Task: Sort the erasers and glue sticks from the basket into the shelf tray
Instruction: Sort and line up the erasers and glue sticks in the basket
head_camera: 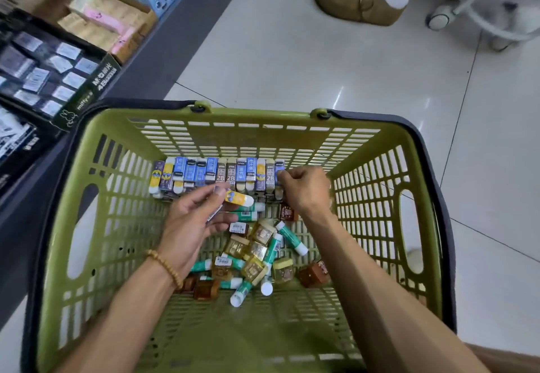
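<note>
Left hand [190, 220]: palm up, fingers loosely curled, thumb and index pinching a yellow-sleeved eraser [238, 197] with a white end; more flat pieces look stacked under it in the palm, can't tell what they are. Wooden bead bracelet [166, 267] on that wrist.

Right hand [304, 187]: fingers curled tight at the right end of the eraser row [216, 172], fingertips touching the last purple-blue one; can't tell if it's actually gripped.

Eraser row stands on end against the far wall of the green slotted plastic basket [380, 185]: rectangular blocks in blue, purple, yellow and "2B" paper sleeves.

Loose pile mid-floor: cylindrical glue sticks [290, 238], teal label, white caps, lying at all angles among small amber and brown cube-shaped packs [255, 268].

Dark cardboard shelf tray [46, 77] sits left of the basket, compartments filled with small boxed items, blurred.
</note>
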`<control>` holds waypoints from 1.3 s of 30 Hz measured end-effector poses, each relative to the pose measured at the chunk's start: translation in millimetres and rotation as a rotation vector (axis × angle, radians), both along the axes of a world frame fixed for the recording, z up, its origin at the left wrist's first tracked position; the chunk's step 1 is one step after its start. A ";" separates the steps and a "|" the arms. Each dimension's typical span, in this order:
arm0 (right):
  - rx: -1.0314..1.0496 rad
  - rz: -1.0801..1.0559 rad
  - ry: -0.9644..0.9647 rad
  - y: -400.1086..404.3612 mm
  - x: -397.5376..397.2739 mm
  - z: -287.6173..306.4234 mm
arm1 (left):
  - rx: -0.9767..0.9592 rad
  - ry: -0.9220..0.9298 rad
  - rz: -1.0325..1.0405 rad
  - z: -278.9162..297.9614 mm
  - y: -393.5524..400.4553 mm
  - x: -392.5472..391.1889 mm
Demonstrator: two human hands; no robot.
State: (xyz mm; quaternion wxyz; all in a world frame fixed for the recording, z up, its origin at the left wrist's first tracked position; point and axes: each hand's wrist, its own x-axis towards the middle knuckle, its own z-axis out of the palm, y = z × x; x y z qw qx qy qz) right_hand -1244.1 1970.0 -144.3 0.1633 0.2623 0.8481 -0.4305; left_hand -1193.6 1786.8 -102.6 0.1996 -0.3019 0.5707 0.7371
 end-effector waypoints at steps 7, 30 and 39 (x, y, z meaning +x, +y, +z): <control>-0.064 0.042 0.066 11.6 -0.7 -8.1 | -0.029 -0.016 -0.045 -2.8 10.9 -2.5; 0.154 0.386 -0.314 55.3 45.0 -46.5 | -0.034 -0.053 -0.089 -14.9 19.8 -4.1; -0.196 0.212 -0.127 52.4 49.0 0.2 | -0.140 -0.068 -0.195 -16.3 39.7 -0.4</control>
